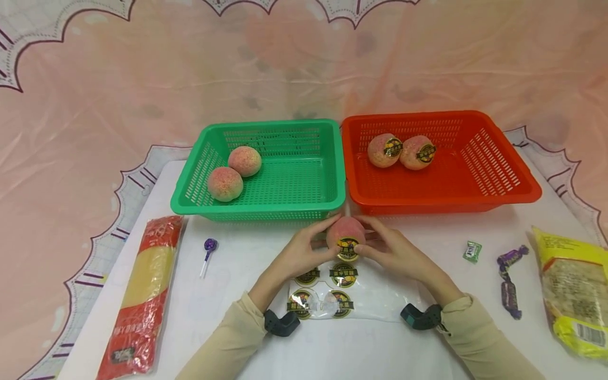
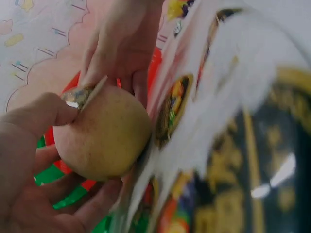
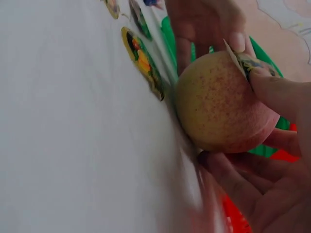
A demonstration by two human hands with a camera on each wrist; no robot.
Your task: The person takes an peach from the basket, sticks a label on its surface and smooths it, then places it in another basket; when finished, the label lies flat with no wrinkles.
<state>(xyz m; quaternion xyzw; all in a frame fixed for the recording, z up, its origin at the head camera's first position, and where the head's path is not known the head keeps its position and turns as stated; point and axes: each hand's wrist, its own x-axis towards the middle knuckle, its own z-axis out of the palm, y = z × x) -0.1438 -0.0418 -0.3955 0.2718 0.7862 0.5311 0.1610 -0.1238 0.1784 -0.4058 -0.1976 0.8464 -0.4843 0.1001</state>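
Both hands hold a pink-and-yellow peach (image 1: pixel 343 228) between them, just in front of the baskets. A black and gold oval sticker (image 1: pixel 348 249) lies on its near side, one edge standing off the skin in the right wrist view. My left hand (image 1: pixel 304 250) cups the peach from the left, its thumb at the sticker's edge. From the other side my right hand (image 1: pixel 396 250) curls round the fruit, thumb on the sticker. Below them a clear sheet (image 1: pixel 385 295) bears several more such stickers (image 1: pixel 343 275).
Behind stand a green basket (image 1: pixel 266 208) with two plain peaches (image 1: pixel 225 184) and a red basket (image 1: pixel 446 200) with two stickered peaches (image 1: pixel 384 151). A noodle-like packet (image 1: pixel 142 301) and lollipop (image 1: pixel 210 245) lie left; wrapped candies (image 1: pixel 472 252) and a yellow bag (image 1: pixel 575 290) lie right.
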